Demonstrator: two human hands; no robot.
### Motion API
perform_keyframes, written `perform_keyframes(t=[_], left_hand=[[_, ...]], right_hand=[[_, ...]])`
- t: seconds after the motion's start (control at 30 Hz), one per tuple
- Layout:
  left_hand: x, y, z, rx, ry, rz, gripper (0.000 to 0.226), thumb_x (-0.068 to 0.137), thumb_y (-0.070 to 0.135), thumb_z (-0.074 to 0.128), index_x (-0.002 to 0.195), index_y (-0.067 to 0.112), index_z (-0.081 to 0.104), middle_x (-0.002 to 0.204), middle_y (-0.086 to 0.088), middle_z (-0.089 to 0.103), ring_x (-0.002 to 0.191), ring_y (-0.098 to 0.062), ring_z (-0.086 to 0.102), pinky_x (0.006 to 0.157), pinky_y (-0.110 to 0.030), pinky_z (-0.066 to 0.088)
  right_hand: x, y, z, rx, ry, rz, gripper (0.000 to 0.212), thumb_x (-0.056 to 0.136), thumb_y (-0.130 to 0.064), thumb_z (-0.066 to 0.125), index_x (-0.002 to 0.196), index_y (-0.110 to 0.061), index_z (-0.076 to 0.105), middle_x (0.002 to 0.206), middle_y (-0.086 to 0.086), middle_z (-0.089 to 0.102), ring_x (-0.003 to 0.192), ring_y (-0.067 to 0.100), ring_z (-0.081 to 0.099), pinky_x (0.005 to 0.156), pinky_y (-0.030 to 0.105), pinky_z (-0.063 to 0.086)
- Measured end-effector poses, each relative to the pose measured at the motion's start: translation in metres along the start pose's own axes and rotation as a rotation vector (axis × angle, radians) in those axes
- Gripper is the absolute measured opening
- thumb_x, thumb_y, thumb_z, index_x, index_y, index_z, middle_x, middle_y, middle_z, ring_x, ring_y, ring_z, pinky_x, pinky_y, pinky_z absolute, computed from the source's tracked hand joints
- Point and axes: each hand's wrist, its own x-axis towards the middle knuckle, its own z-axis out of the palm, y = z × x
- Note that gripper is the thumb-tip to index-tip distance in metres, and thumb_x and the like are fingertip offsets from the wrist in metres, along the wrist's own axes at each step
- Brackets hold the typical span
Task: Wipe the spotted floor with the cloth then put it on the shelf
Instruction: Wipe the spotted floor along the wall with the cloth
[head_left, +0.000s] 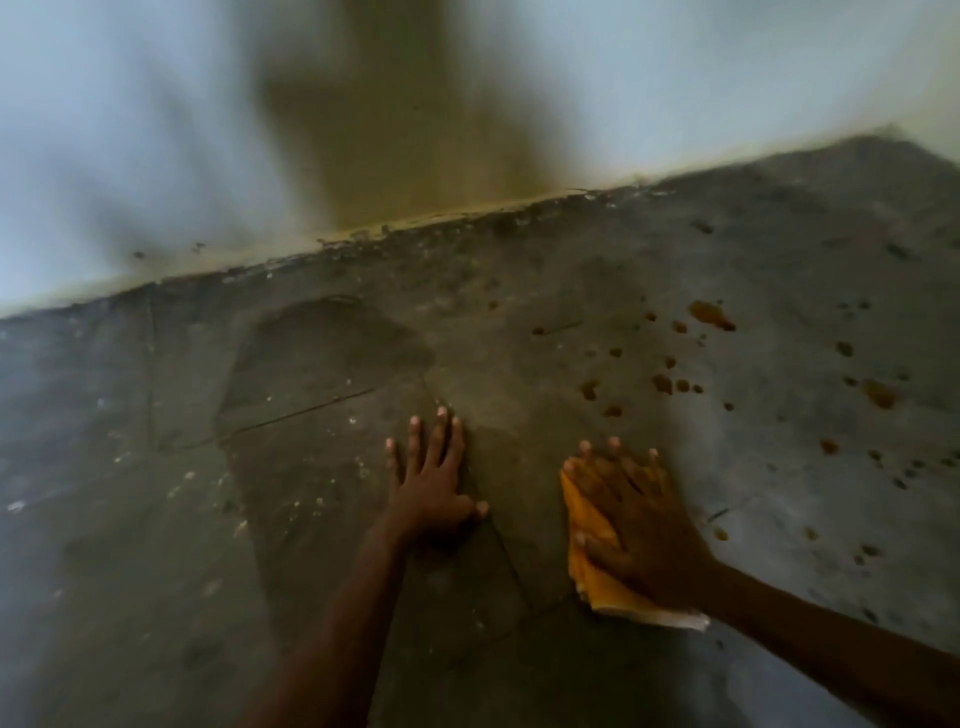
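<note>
Right hand (636, 525), fingers spread flat on the cloth (597, 577); left hand (434, 486) splayed on the floor (311, 493); should press evenly, sweeping toward the spots (711, 314).

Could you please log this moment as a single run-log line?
stage: wiping | right hand: pressing folded orange cloth flat on grey concrete floor | left hand: flat on floor | orange-brown spots: unwiped ahead

grey concrete floor (291, 545), dusty. orange cloth (597, 582) lies flat on it with right hand (634, 525) pressed flat on top. left hand (431, 483) lies flat on bare floor just left of cloth. brown-orange spots (711, 314) are scattered beyond and right of cloth. cracks (301, 410) run left of cloth.
</note>
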Motion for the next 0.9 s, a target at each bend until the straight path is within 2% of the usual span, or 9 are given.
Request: perform_keyframes(t=[0.1,0.2,0.3,0.4,0.47,0.57,0.67,0.77,0.9], left_hand=[[0.003,-0.001,0.008,0.052,-0.006,-0.016,0.115,0.079,0.064,0.055,0.140,0.027,-0.035,0.143,0.001,-0.049,0.131,-0.029,-0.047,0.102,-0.051,-0.035],[0.010,0.000,0.005,0.056,-0.019,-0.029,0.117,0.075,0.066,0.056,0.134,0.032,-0.040,0.141,0.003,-0.050,0.129,-0.028,-0.048,0.095,-0.048,-0.040],[0.007,0.005,-0.003,0.044,-0.031,-0.061,0.118,0.072,0.063,0.059,0.133,0.034,-0.037,0.140,0.007,-0.049,0.131,-0.026,-0.045,0.102,-0.051,-0.033],[-0.001,0.002,0.002,0.045,0.019,-0.048,0.121,0.068,0.067,0.060,0.136,0.036,-0.036,0.140,0.009,-0.049,0.136,-0.025,-0.042,0.096,-0.043,-0.039],[0.002,-0.010,-0.012,0.094,0.011,0.022,0.125,0.063,0.078,0.057,0.140,0.037,-0.032,0.144,0.010,-0.046,0.137,-0.023,-0.039,0.102,-0.045,-0.035],[0.026,-0.032,-0.050,0.149,0.001,0.086,0.131,0.048,0.090,0.054,0.143,0.045,-0.024,0.151,0.013,-0.037,0.139,-0.023,-0.036,0.110,-0.059,-0.022],[0.052,-0.044,-0.069,0.125,0.008,0.034,0.140,0.040,0.089,0.060,0.139,0.048,-0.029,0.147,0.012,-0.043,0.135,-0.024,-0.042,0.105,-0.060,-0.027],[0.059,-0.043,-0.060,0.102,0.013,0.034,0.147,0.037,0.090,0.061,0.140,0.041,-0.033,0.147,0.011,-0.044,0.133,-0.023,-0.045,0.104,-0.058,-0.030],[0.059,-0.046,-0.058,0.112,0.029,-0.002,0.154,0.036,0.089,0.062,0.141,0.031,-0.035,0.145,0.011,-0.046,0.133,-0.021,-0.046,0.106,-0.056,-0.029]], right_hand=[[0.087,0.033,-0.002,0.037,0.051,0.401,0.083,0.086,-0.076,0.017,0.157,-0.034,0.004,0.167,0.004,-0.003,0.152,0.034,-0.005,0.119,0.063,0.001],[0.177,0.020,-0.009,0.148,0.051,0.582,0.090,0.082,-0.073,0.015,0.157,-0.023,0.018,0.166,0.015,0.005,0.151,0.041,-0.004,0.117,0.066,-0.004],[0.169,-0.017,-0.006,0.081,0.041,0.287,0.083,0.085,-0.069,0.023,0.156,-0.025,0.026,0.165,0.010,0.014,0.152,0.037,0.008,0.117,0.067,0.003],[0.096,-0.014,-0.001,0.017,-0.016,0.047,0.079,0.088,-0.075,0.025,0.157,-0.038,0.014,0.167,-0.003,0.006,0.153,0.033,0.006,0.118,0.065,0.010],[0.101,0.020,-0.003,-0.003,0.024,0.105,0.081,0.086,-0.079,0.020,0.156,-0.041,0.011,0.167,-0.002,0.007,0.152,0.036,0.005,0.118,0.065,0.008],[0.178,0.057,-0.013,0.006,0.057,0.424,0.090,0.084,-0.080,0.008,0.154,-0.028,0.030,0.162,0.013,0.024,0.148,0.047,0.015,0.114,0.070,0.007],[0.273,0.050,-0.023,0.126,0.071,0.560,0.098,0.074,-0.081,0.007,0.155,-0.027,0.024,0.165,0.016,0.012,0.149,0.047,0.002,0.114,0.071,-0.006],[0.304,0.013,-0.019,0.114,0.038,0.384,0.097,0.074,-0.079,0.010,0.156,-0.029,0.019,0.166,0.012,0.010,0.150,0.044,0.004,0.116,0.068,-0.004],[0.228,0.000,-0.011,0.034,-0.002,-0.034,0.081,0.083,-0.074,0.026,0.155,-0.039,0.014,0.167,-0.001,0.009,0.153,0.033,0.003,0.117,0.066,0.006]])
